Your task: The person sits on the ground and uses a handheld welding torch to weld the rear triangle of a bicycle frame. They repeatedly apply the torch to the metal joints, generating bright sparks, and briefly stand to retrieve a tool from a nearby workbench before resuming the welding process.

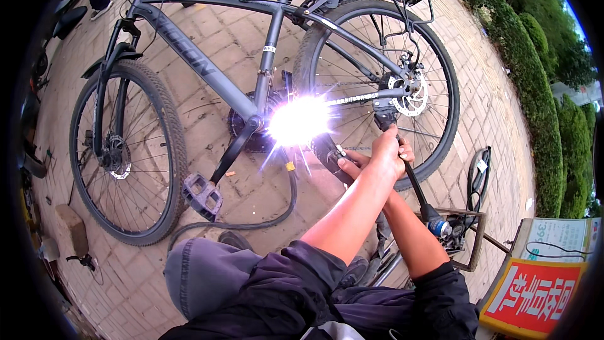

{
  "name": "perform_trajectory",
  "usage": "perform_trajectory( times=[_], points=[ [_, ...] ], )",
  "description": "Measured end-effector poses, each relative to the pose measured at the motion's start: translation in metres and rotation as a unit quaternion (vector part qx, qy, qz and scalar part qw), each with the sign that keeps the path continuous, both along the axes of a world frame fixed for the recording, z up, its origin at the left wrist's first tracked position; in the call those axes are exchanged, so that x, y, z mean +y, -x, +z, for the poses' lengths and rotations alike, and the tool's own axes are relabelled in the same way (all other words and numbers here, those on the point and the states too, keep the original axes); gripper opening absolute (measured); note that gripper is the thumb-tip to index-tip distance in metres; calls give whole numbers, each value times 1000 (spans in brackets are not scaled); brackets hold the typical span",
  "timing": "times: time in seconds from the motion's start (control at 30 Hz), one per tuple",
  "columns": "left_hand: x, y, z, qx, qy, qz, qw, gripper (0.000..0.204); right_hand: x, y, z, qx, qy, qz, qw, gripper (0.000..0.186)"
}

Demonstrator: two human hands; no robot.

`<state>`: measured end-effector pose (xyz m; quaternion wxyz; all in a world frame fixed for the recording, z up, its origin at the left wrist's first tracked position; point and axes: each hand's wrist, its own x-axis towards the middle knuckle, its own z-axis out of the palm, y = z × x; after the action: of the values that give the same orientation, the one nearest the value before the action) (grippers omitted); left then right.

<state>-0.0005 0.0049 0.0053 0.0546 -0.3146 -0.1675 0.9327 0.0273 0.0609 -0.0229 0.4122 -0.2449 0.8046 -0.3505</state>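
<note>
While the grey bicycle (264, 72) stands side-on across the brick paving (497, 170), its front wheel to the left, the person's bare forearms cross just below its rear wheel (452, 82). The left hand (391, 152) reaches over to the right, its fingers curled round a black rod (418, 186), close under the black bracket (385, 116) beside the brake disc (412, 97). The rod slants down and to the right from that grip. The right hand (353, 166) lies to the left, partly covered by the left forearm. Its thumb points toward a curved black part (327, 154), but I cannot tell whether its fingers pinch that part or merely rest beside it. A white burst of glare (299, 121) hides much of the crank area, left of both hands. Below the glare, a dark hose (291, 200) curves leftward past the pedal (202, 196). A blue-and-silver can (439, 227) sits near the rod's lower end.
</note>
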Motion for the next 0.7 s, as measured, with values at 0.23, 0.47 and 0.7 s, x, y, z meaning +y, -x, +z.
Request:
perform_trajectory(
  times=[0.23,0.47,0.7],
  points=[
    [1,0,0,-3,-13,1,1000,33,-8,-1,3,19,-39,-19,999,57],
    [-1,0,1,-4,-13,2,1000,33,-9,-5,1,40,-18,-18,999,53],
    [-1,0,4,-30,25,-5,999,36,-5,-6,9,-1,-13,-26,1000,58]
  ],
)
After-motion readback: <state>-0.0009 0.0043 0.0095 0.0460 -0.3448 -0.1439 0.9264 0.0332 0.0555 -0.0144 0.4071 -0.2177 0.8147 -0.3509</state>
